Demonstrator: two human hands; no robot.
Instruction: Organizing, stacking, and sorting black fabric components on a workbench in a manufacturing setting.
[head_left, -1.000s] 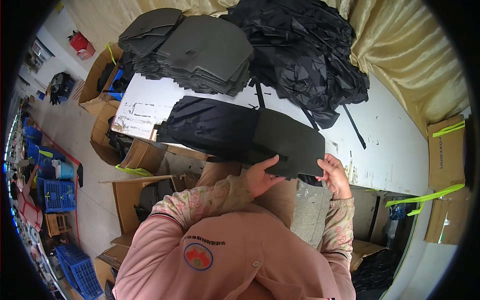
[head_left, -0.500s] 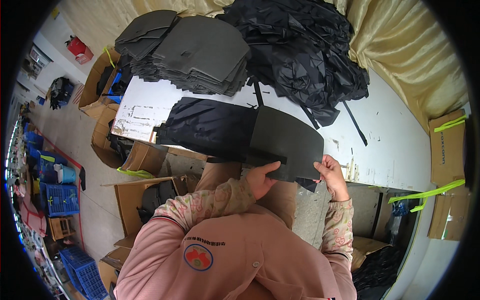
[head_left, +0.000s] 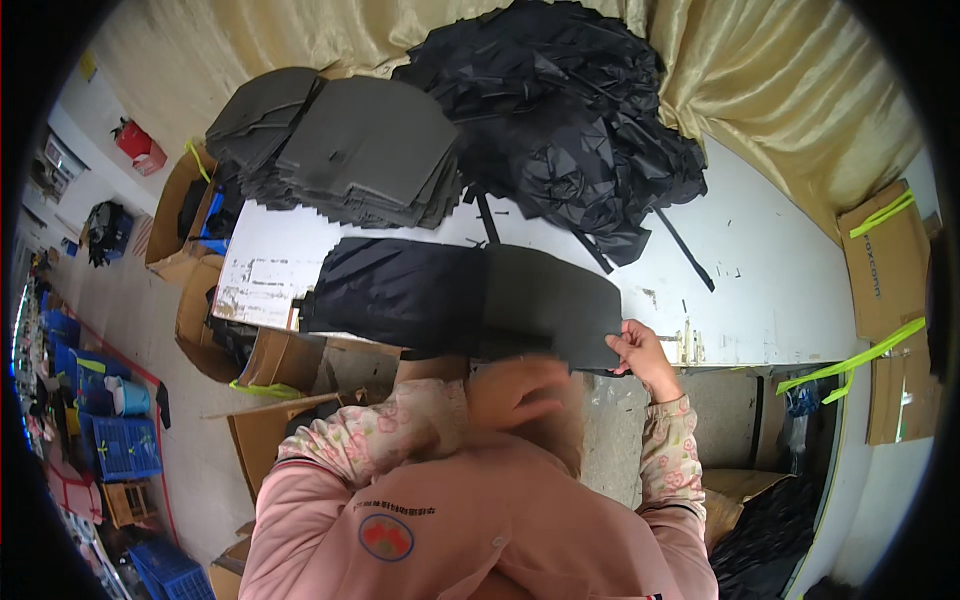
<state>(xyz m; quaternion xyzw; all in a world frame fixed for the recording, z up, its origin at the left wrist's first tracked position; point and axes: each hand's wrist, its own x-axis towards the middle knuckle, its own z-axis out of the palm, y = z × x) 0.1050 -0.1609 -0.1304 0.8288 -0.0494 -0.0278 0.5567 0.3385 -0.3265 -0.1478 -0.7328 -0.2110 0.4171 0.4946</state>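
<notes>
A stiff dark grey foam sheet point(head_left: 565, 305) lies at the table's front edge, partly covered on its left by thin black fabric point(head_left: 400, 295). My right hand point(head_left: 645, 355) pinches the sheet's lower right corner between thumb and fingers. In front of the sheet's lower edge is my left hand point(head_left: 515, 395), smeared by motion, so its fingers cannot be read clearly. It appears apart from the sheet.
Stacked grey foam sheets point(head_left: 370, 150) stand at the back left of the white table point(head_left: 770, 270). Beside them rises a heap of black fabric point(head_left: 560, 130). Black strips point(head_left: 685, 250) lie nearby. Cardboard boxes point(head_left: 285, 360) stand left of the table; a gold curtain point(head_left: 760, 110) hangs behind.
My left hand has let go of the sheet's lower edge and moved down toward my body. My right hand still grips the corner. The whole view has shifted slightly.
</notes>
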